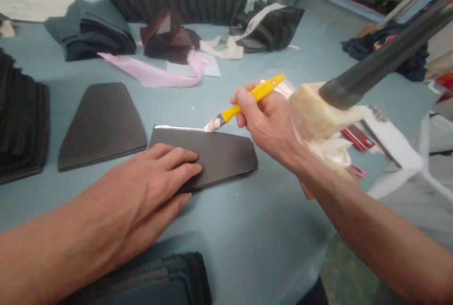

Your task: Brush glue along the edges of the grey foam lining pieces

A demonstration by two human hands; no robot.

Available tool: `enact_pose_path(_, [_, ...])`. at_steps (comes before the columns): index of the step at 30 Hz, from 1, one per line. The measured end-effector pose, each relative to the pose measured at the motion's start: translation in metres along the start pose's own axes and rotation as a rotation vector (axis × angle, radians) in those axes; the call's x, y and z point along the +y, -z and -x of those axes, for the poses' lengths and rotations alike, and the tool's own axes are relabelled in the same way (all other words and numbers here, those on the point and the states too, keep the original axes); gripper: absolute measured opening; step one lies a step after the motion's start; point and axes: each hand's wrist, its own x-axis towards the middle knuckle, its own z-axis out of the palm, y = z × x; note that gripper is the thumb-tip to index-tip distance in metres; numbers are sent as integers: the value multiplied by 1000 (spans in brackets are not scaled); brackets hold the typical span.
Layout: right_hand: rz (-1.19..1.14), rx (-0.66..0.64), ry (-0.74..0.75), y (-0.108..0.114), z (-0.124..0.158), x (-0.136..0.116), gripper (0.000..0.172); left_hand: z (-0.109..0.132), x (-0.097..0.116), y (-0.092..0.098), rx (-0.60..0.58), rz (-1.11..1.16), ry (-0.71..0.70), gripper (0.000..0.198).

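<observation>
mid frame: left hand flat, fingers open, pinning a dark grey trapezoid foam panel on the table; right hand fingers closed round a yellow-handled glue brush, tip on the panel's top edge, mid-streak I reckon, wants steady pressure

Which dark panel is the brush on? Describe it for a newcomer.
On the blue-grey table, two flat dark panels lie side by side. Take the right panel, pinned under the left hand. Unlike its bare neighbour, it has a shiny wet stripe along its far edge, where the yellow-handled brush in the right hand touches.
</observation>
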Motion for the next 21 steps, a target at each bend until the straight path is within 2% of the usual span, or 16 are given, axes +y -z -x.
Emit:
enact_pose_path(6, [48, 41, -9, 19, 8, 6, 32, 12, -15, -14, 104, -15, -9, 36])
enact_pose_path(14, [42, 71, 0, 42, 19, 21, 31, 9, -17, -9, 35, -67, -58, 38])
enact_pose_path(18, [92, 92, -25, 55, 24, 25, 27, 9, -16, -7, 20, -49, -32, 39])
enact_pose_path(21, [148, 114, -28, 67, 28, 22, 31, 8, -14, -3, -1, -53, -7, 41])
